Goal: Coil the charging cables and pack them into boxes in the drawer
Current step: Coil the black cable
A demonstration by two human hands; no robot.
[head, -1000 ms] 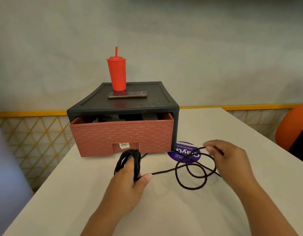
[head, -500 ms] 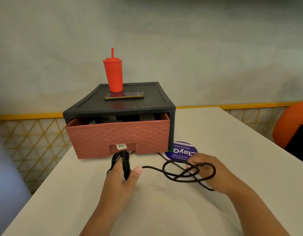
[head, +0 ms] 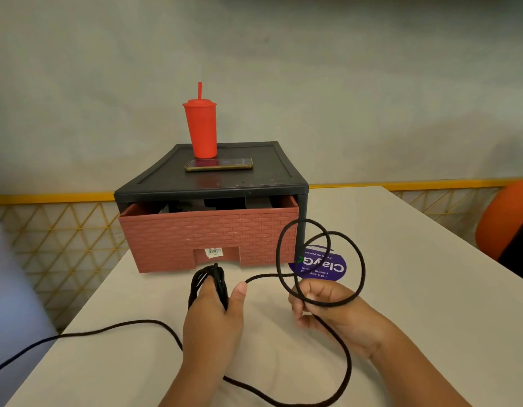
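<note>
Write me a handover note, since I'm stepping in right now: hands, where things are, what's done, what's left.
Left hand: grips a coiled bundle of the black cable.
Right hand: holds two loose loops of the same cable, raised off the table.
The rest of the cable trails over the table and off its left edge.
Drawer: partly open, with dark boxes just showing inside.
Done: part of the cable is coiled.
Left: wind in the loops and the tail, then pack the coil into a box in the drawer.
</note>
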